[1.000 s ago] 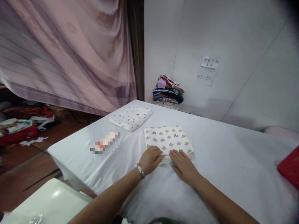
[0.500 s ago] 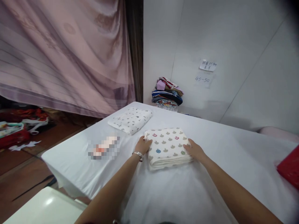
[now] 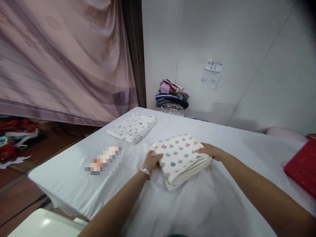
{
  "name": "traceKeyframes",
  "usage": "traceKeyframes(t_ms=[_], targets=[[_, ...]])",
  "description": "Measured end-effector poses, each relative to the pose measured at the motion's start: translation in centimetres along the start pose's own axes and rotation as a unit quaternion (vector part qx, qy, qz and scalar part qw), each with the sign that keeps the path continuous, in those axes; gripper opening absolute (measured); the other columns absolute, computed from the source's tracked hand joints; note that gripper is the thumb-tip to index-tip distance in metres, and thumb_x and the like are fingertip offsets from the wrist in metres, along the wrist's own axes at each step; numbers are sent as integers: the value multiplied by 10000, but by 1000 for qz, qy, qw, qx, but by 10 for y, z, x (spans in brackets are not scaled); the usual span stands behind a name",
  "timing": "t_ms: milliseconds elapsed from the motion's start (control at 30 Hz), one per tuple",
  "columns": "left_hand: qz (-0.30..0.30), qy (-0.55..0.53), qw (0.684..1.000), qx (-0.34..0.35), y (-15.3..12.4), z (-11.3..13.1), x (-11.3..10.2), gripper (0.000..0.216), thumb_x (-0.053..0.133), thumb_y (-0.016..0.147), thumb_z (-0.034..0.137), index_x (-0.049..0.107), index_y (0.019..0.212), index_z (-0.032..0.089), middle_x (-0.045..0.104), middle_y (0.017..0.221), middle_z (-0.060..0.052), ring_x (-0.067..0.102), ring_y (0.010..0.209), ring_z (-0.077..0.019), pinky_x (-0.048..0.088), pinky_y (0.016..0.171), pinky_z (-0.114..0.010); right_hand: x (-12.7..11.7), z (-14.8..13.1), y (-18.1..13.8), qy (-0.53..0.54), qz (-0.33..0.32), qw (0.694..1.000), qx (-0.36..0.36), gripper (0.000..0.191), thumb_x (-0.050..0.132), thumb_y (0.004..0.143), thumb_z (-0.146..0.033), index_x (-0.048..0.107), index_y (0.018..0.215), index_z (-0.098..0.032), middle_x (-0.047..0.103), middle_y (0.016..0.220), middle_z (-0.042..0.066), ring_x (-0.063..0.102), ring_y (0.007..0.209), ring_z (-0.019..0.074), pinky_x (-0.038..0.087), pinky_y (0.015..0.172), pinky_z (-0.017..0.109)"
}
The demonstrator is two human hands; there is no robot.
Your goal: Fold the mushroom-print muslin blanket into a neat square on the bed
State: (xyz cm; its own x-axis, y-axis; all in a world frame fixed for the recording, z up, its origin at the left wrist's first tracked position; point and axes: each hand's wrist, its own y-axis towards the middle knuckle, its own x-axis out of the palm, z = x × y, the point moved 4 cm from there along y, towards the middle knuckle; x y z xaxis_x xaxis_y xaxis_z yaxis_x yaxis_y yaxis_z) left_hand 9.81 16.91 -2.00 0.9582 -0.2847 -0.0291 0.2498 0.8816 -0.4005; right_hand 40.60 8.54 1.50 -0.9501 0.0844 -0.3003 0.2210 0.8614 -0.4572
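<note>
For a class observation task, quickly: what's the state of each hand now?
Left hand: closed, holding the left side of the folded patterned cloth.
Right hand: closed, holding its right side.

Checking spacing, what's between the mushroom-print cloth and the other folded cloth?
In the head view, only white tablecloth separates the mushroom-print cloth from it.

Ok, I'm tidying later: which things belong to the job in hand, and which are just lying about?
Belong to the job:
mushroom-print cloth, folded, gripped by the left hand and right hand
white-covered table beneath it
perhaps the small-print cloth, folded, untouched

Seemingly just lying about:
stack of fabrics by the wall
red item at the right
pixelated item on the table
</note>
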Motion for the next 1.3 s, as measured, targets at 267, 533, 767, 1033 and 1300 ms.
traceKeyframes(t_ms=[267, 533, 767, 1033, 1300], targets=[[-191, 29, 979, -65, -60, -39, 51, 690, 666, 690, 366, 330, 1267, 194, 535, 1059, -105, 600, 616, -109, 513, 525, -263, -104, 20, -15, -302, 258, 918, -12, 527, 694, 591, -262, 624, 1099, -138, 645, 1062, 143, 585, 990, 328, 449, 857, 401], [-27, 300, 917, 262, -13, 6, 45, 400, 558, 742, 273, 498, 1131, 202, 560, 1091, -59, 595, 798, -150, 497, 716, -315, -13, 11, -54, -350, 265, 874, -209, 404, 449, 832, -359, 540, 1199, -217, 522, 1272, 73, 468, 1169, 249, 369, 970, 424], [-15, 427, 833, 351, 8, 16, 79, 501, 582, 734, 288, 472, 1207, 164, 535, 1208, -100, 475, 1123, -226, 370, 937, -369, 95, 26, -90, -460, 114, 834, -284, 610, 425, 848, -483, 279, 1387, -236, 259, 1450, 92, 224, 1326, 271, 187, 1044, 540], [-19, 507, 789, 345, 24, 27, 81, 261, 482, 802, 253, 570, 1045, 223, 649, 943, -30, 542, 964, -187, 336, 863, -322, 100, 43, -99, -544, 181, 776, -262, 635, 475, 827, -354, 250, 1400, -200, 226, 1461, 99, 210, 1326, 285, 172, 1052, 523], [-10, 546, 756, 360, 22, 31, 80, 193, 484, 785, 245, 565, 953, 197, 644, 898, -43, 542, 930, -195, 311, 840, -325, 103, 60, -110, -554, 220, 748, -292, 610, 460, 817, -241, 270, 1395, -186, 240, 1455, 115, 221, 1323, 287, 215, 1052, 496]])
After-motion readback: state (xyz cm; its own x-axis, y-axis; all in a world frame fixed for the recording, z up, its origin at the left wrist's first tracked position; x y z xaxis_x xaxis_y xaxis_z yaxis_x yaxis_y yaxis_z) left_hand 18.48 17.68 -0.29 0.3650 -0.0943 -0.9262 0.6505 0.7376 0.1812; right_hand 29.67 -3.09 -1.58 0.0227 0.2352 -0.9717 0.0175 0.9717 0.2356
